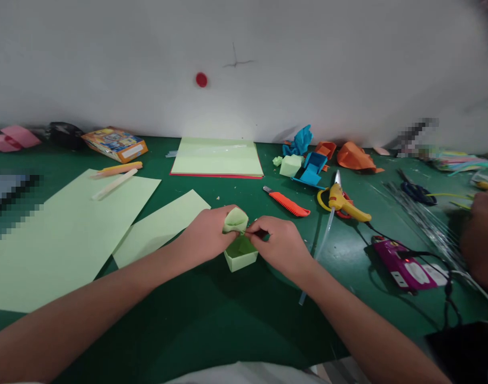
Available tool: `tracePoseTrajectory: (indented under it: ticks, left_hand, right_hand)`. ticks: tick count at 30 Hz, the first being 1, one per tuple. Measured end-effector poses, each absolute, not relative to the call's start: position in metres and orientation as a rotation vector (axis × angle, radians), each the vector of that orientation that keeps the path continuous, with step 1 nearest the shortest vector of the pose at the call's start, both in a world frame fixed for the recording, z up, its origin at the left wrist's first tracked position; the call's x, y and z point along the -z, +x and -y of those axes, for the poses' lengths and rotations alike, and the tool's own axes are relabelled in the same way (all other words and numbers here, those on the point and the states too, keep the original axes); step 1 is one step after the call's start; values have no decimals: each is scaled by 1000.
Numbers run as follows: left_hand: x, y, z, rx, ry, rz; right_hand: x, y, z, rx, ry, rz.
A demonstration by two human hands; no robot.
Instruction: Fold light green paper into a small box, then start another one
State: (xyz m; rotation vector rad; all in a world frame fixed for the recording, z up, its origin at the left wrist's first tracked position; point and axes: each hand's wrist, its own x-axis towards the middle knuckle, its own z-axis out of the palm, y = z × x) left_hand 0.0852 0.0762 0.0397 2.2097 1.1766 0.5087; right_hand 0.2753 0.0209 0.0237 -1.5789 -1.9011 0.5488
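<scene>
Head view shows the left hand (206,234) and right hand (281,245) pinching tight a little green paper box (240,260) in the middle, orange knife (287,203) at its one o'clock, which looks mid-fold, needing gentle fingers.

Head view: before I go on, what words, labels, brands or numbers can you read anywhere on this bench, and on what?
No text reads clearly.
Orange box at the back left: printed front and a pale label, too blurred to read.
Purple device at the right: white label, too small to read.
Green paper box pinched by left hand and right hand: blank.
Red dot on the wall: no lettering.
</scene>
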Motion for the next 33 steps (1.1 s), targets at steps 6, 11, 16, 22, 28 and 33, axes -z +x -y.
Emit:
tracePoseTrajectory:
  ticks: [6, 11, 16, 22, 28, 33]
  left_hand:
    - [-39, 85, -76, -480, 2202, -1157]
    - [-41, 86, -74, -402, 2174, -1172]
    - [-40, 84, -75, -396, 2126, -1167]
    - [-35, 79, -81, -369, 2128, -1173]
    - [-36, 79, -83, -343, 2126, -1233]
    - [-36, 81, -82, -347, 2145, -1251]
  right_hand:
    - [-25, 278, -21, -748, -1535, 1862]
    - [-23, 281, -23, -785, -1532, 1849]
    - [-21, 282, -22, -691, -1554, 1862]
    - [-22, 284, -22, -672, -1594, 1838]
    - [-23, 286, -22, -663, -1608, 1878]
    - [-28, 286, -22, -687, -1633, 1923]
